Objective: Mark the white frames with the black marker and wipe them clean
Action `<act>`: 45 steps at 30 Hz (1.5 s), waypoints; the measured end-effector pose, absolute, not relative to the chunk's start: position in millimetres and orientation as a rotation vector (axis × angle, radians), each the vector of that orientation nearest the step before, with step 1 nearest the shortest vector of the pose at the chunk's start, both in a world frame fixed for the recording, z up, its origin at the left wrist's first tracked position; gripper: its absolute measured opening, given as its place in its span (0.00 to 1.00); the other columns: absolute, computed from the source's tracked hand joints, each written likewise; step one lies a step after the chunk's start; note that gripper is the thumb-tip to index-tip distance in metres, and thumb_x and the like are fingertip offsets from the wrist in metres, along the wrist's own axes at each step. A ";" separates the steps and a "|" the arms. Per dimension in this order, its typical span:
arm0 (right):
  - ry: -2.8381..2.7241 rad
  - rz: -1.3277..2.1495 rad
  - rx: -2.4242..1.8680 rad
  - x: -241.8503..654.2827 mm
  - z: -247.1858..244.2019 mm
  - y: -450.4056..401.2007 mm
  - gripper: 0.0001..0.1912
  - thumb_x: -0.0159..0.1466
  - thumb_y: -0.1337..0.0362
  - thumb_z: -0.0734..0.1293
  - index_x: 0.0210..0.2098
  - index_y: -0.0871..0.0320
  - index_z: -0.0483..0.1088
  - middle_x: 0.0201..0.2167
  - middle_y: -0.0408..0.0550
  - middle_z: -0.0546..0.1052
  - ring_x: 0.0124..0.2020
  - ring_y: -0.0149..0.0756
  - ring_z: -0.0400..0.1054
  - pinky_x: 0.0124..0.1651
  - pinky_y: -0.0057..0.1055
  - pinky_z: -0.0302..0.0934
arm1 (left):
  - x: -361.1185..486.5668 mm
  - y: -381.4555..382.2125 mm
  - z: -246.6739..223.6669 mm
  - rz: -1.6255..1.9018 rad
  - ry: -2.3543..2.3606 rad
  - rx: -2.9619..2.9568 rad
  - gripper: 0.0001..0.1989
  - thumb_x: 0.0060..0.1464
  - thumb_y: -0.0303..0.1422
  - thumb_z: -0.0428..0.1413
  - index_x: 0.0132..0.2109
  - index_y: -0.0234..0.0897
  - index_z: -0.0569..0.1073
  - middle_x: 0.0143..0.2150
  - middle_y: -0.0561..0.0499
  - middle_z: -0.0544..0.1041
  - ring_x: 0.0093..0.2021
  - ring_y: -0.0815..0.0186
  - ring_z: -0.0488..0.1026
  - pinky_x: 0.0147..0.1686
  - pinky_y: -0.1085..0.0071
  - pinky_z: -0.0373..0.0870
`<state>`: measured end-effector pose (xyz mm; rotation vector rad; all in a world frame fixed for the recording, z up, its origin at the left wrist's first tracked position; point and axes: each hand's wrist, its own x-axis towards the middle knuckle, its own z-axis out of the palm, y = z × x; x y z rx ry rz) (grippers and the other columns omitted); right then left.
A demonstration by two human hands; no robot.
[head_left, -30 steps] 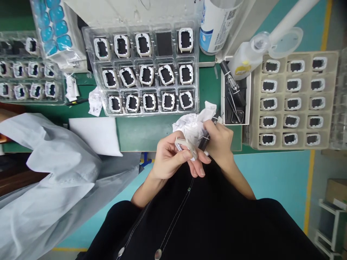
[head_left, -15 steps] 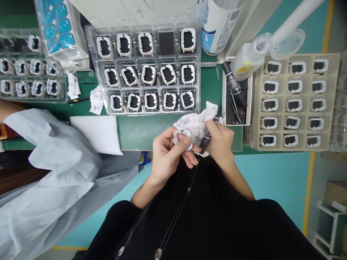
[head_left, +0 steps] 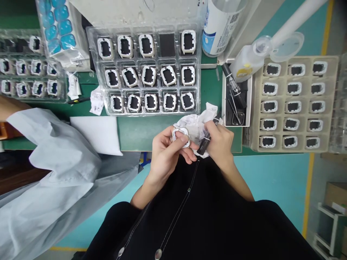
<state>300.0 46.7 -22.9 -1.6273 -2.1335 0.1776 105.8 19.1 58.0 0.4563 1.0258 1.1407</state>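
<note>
Between the thumb and fingers of my left hand [head_left: 166, 150] is a white watch case frame [head_left: 180, 136], its face turned up. My right hand [head_left: 220, 141] is closed around a black marker pen [head_left: 204, 144], whose lower end points down and left near my left fingertips. Behind both hands lies a crumpled white cloth [head_left: 193, 122], touching or close to my right fingers. A clear plastic tray [head_left: 199, 88] just beyond holds several similar watch case frames, with one pocket in its back row showing only a dark bottom.
On the right, a beige tray [head_left: 334, 104] holds more frames beside a white box [head_left: 247, 122] with a marker and tweezers. A squeeze bottle [head_left: 245, 61] and a labelled bottle [head_left: 217, 29] stand behind. At left are a co-worker's grey sleeve [head_left: 59, 144] and a white pad [head_left: 99, 131].
The watch case frame in my left hand has shifted slightly left and up, and its tilt differs a little. The marker's lower end has moved slightly; my right hand stays nearly in place.
</note>
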 end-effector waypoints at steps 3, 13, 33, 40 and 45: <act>-2.157 0.154 -1.615 300.8 -22.7 46.2 0.06 0.67 0.70 0.68 0.39 0.55 0.78 0.26 0.39 0.64 0.29 0.33 0.52 0.35 0.35 0.41 | 107.6 16.1 55.5 1.191 1.086 0.544 0.16 0.69 0.39 0.74 0.40 0.37 0.78 0.36 0.47 0.91 0.24 0.64 0.86 0.22 0.75 0.82; -2.187 0.131 -1.580 303.2 -24.2 44.9 0.07 0.70 0.70 0.68 0.39 0.56 0.79 0.26 0.41 0.66 0.30 0.34 0.53 0.35 0.34 0.42 | 109.2 13.8 49.1 1.214 1.225 0.703 0.16 0.69 0.40 0.74 0.39 0.38 0.79 0.37 0.47 0.91 0.26 0.62 0.86 0.25 0.70 0.82; -2.150 -0.040 -1.489 300.7 -30.1 45.2 0.16 0.65 0.80 0.66 0.38 0.55 0.80 0.26 0.44 0.72 0.30 0.37 0.61 0.35 0.34 0.46 | 59.4 270.6 61.0 0.950 2.129 1.682 0.23 0.55 0.25 0.78 0.42 0.43 0.70 0.39 0.53 0.73 0.43 0.57 0.71 0.58 0.52 0.71; -2.139 -0.019 -1.452 301.6 -32.1 46.5 0.16 0.65 0.80 0.66 0.38 0.55 0.80 0.26 0.44 0.72 0.30 0.37 0.61 0.35 0.34 0.47 | 69.1 257.3 42.7 0.948 2.128 1.894 0.11 0.66 0.29 0.67 0.42 0.45 0.71 0.43 0.47 0.79 0.46 0.51 0.78 0.53 0.55 0.72; -2.141 -0.041 -1.439 304.1 -32.9 48.3 0.15 0.66 0.81 0.66 0.38 0.55 0.79 0.26 0.44 0.72 0.31 0.37 0.64 0.36 0.33 0.49 | 82.4 262.1 42.0 0.812 2.109 1.989 0.10 0.66 0.21 0.61 0.46 0.43 0.77 0.47 0.44 0.83 0.50 0.48 0.81 0.52 0.57 0.73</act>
